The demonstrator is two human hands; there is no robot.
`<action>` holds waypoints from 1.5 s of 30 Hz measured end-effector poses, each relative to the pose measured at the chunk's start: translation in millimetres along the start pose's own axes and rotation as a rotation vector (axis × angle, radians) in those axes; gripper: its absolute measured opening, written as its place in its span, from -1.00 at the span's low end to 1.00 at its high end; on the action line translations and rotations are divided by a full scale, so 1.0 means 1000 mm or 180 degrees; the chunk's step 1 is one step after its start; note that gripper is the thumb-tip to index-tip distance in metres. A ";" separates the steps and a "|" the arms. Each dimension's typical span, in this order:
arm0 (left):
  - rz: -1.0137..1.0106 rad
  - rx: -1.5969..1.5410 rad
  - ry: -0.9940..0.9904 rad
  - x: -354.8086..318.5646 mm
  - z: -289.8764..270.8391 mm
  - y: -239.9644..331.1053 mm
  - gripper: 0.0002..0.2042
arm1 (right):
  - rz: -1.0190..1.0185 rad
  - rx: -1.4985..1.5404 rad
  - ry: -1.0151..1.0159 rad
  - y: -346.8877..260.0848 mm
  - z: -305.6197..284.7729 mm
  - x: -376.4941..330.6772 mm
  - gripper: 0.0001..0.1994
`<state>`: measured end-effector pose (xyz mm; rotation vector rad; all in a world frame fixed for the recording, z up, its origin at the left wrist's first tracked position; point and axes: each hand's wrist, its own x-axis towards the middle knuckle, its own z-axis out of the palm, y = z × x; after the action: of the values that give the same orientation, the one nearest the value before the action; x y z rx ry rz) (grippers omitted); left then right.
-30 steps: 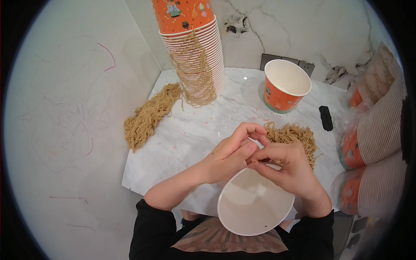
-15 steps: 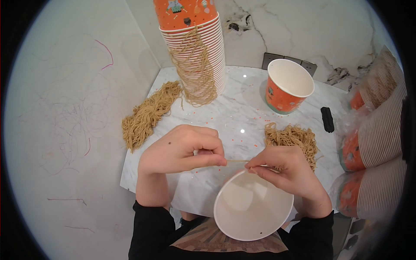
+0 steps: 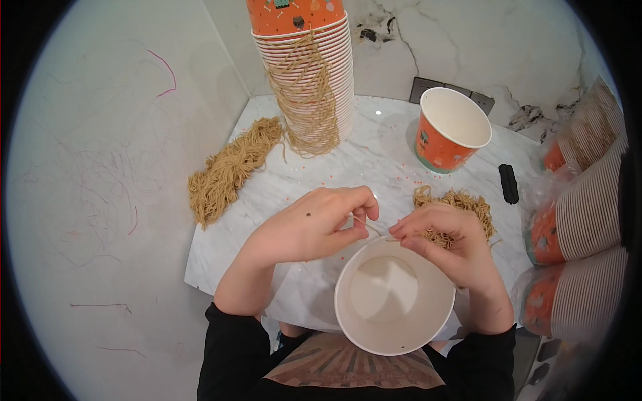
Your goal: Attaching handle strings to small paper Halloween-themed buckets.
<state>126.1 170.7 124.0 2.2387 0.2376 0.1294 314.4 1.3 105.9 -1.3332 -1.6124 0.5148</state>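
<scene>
Our left hand [image 3: 319, 222] and right hand [image 3: 447, 242] face each other over the far rim of the white-lined paper bucket [image 3: 391, 294]. The bucket lies on the near side of both, against the bench's [image 3: 371, 160] near edge and in front of our chest; what holds it up there we cannot see. Its mouth opens upward toward us, so its long axis runs from the mouth down to the round base inside. The right hand is nearer, its thumb and forefinger close together at the far rim and seemingly touching it; the left hand is just beyond the rim to the left, forefinger curled over the thumb with a narrow gap between the tips. A thin tan cord [image 3: 374, 232] seems to run between them, but how firmly either hand pinches it we cannot tell.

The bucket looks plain and smooth inside, with a thick rolled rim and a small dark spot, perhaps a hole, just inside its near edge. Beyond the right hand lies a loose, crinkled tan cord bundle [image 3: 468, 206].
</scene>
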 end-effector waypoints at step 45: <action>-0.0550 -0.1550 -0.0021 0.014 0.000 -0.017 -0.85 | 0.0273 -0.0177 -0.0110 -0.002 0.011 0.018 -0.86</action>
<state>137.7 184.1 110.9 1.7271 0.3537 0.0765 304.9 19.3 109.7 -1.4468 -1.6134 0.5508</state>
